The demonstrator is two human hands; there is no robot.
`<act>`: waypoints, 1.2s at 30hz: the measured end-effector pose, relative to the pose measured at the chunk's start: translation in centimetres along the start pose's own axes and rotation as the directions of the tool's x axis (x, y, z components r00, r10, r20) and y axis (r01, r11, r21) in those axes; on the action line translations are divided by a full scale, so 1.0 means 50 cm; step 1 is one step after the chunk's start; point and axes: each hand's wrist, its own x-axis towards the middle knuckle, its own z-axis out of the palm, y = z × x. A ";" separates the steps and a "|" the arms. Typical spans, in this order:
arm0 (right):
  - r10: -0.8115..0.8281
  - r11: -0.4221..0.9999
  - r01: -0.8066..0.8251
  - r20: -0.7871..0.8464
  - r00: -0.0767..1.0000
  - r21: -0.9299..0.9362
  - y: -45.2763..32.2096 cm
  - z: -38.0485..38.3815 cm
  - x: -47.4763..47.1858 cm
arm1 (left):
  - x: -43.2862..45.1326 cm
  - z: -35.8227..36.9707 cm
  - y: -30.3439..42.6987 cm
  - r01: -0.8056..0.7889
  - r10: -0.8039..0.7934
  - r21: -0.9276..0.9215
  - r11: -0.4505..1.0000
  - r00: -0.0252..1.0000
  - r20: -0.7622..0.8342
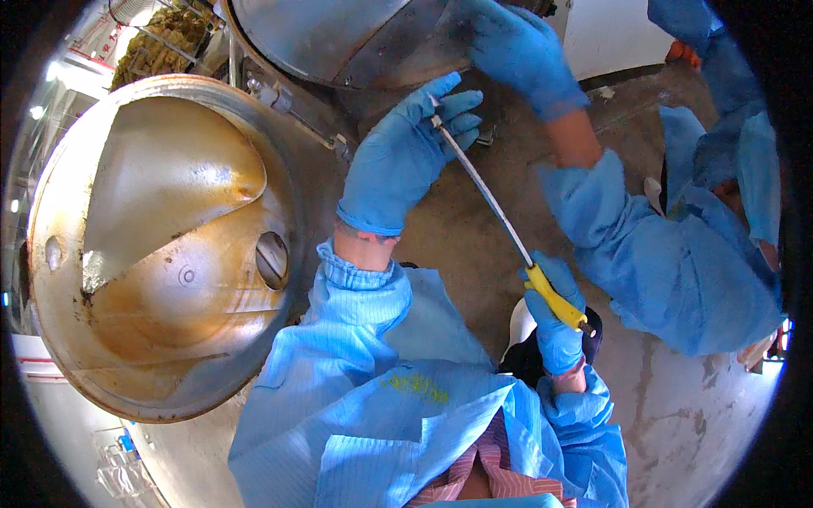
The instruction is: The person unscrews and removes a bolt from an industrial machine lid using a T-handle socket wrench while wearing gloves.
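A thin metal rod (486,184) with a yellow handle (552,295) slants across the space before me. My right hand (556,336), in a blue glove, is closed around the handle, whose lower end shows a dark tip. My left hand (400,159), also in a blue glove, is at the rod's far end. The thumb side meets the rod near its tip, while the other fingers are partly spread. To the left of my left hand stands a large round metal cover (190,279), its hollow inside stained brown.
A metal drum (356,38) is at the top. A co-worker's gloved hand (527,63), blurred, reaches to its edge, with a blue sleeve (641,235) on my right. Another person in blue (730,82) is at upper right. Wool-like insulation (159,47) lies behind the cover.
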 end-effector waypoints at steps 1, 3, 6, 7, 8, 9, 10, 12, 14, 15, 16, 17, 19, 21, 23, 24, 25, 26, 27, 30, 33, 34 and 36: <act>-0.012 1.000 0.013 0.007 1.000 -0.016 -0.002 0.000 0.002 | -0.001 0.000 -0.002 -0.009 0.009 -0.002 1.000 1.000 0.015; -0.034 0.998 0.035 0.019 0.999 -0.049 -0.005 0.000 0.005 | -0.002 -0.001 -0.003 -0.018 0.018 -0.011 1.000 0.999 0.039; -0.020 0.998 0.020 -0.004 1.000 -0.058 -0.002 0.005 0.002 | -0.003 -0.003 0.001 -0.019 0.020 -0.021 1.000 0.998 0.056; -0.010 0.998 0.010 -0.013 1.000 -0.060 -0.003 0.008 0.001 | -0.001 -0.003 0.002 -0.020 0.021 -0.015 1.000 0.998 0.053; -0.030 0.997 0.029 -0.005 1.000 -0.073 -0.003 0.010 0.001 | -0.001 -0.002 0.003 -0.021 0.021 -0.010 1.000 0.999 0.050; -0.048 0.995 0.048 0.002 0.999 -0.086 -0.004 0.012 0.002 | -0.001 0.000 0.004 -0.035 0.035 -0.008 0.999 0.998 0.057; -0.067 0.993 0.068 0.009 0.998 -0.099 -0.005 0.014 0.003 | -0.001 0.002 0.005 -0.049 0.049 -0.006 0.999 0.997 0.064; -0.137 0.980 0.138 0.015 0.990 -0.147 -0.008 0.020 0.007 | 0.001 0.010 0.006 -0.076 0.075 0.015 0.997 0.996 0.048; -0.181 0.968 0.181 0.013 0.983 -0.177 -0.010 0.025 0.012 | 0.005 0.021 0.008 -0.100 0.100 0.051 0.994 0.995 0.003; -0.192 0.965 0.191 0.013 0.981 -0.179 -0.012 0.029 0.014 | 0.007 0.022 0.009 -0.096 0.097 0.058 0.994 0.995 -0.004; -0.202 0.963 0.200 0.011 0.979 -0.182 -0.015 0.032 0.016 | 0.011 0.023 0.011 -0.093 0.093 0.064 0.994 0.996 -0.012; -0.212 0.960 0.210 0.009 0.977 -0.185 -0.016 0.032 0.017 | 0.015 0.024 0.012 -0.088 0.090 0.070 0.994 0.996 -0.019; -0.145 0.981 0.143 -0.005 0.989 -0.129 -0.019 0.032 0.018 | 0.022 0.031 0.013 -0.089 0.089 0.041 0.995 0.996 0.016; -0.091 0.992 0.088 -0.034 0.995 -0.085 -0.024 0.036 0.022 | 0.030 0.040 0.016 -0.077 0.077 0.004 0.997 0.996 0.043; -0.075 0.997 0.073 -0.041 0.996 -0.038 -0.027 0.038 0.028 | 0.038 0.048 0.020 -0.053 0.055 -0.040 0.998 0.997 0.061; -0.067 0.998 0.066 -0.044 0.997 -0.013 -0.027 0.039 0.032 | 0.043 0.046 0.020 -0.061 0.063 -0.037 0.997 0.995 0.081; -0.063 0.998 0.063 -0.042 0.997 0.000 -0.029 0.039 0.036 | 0.050 0.042 0.018 -0.069 0.072 -0.033 0.997 0.992 0.100; -0.058 0.998 0.059 -0.039 0.998 0.013 -0.032 0.038 0.040 | 0.055 0.040 0.018 -0.078 0.081 -0.030 0.996 0.989 0.120; -0.053 0.998 0.054 -0.039 0.998 0.027 -0.033 0.037 0.045 | 0.061 0.041 0.018 -0.076 0.079 -0.039 0.996 0.992 0.094; -0.073 0.997 0.075 -0.045 0.996 0.036 -0.033 0.036 0.066 | 0.078 0.049 0.020 -0.073 0.077 -0.072 0.995 0.996 0.054; -0.048 0.993 0.050 -0.024 0.999 0.107 -0.034 0.037 0.088 | 0.087 0.054 0.028 -0.061 0.071 -0.114 0.992 0.994 0.089; -0.028 0.994 0.030 -0.018 0.999 0.109 -0.033 0.035 0.095 | 0.090 0.055 0.032 -0.050 0.063 -0.128 0.991 0.993 0.103; 0.027 0.978 -0.026 -0.001 1.000 0.205 -0.023 0.032 0.108 | 0.097 0.056 0.034 -0.039 0.052 -0.134 0.990 0.994 0.101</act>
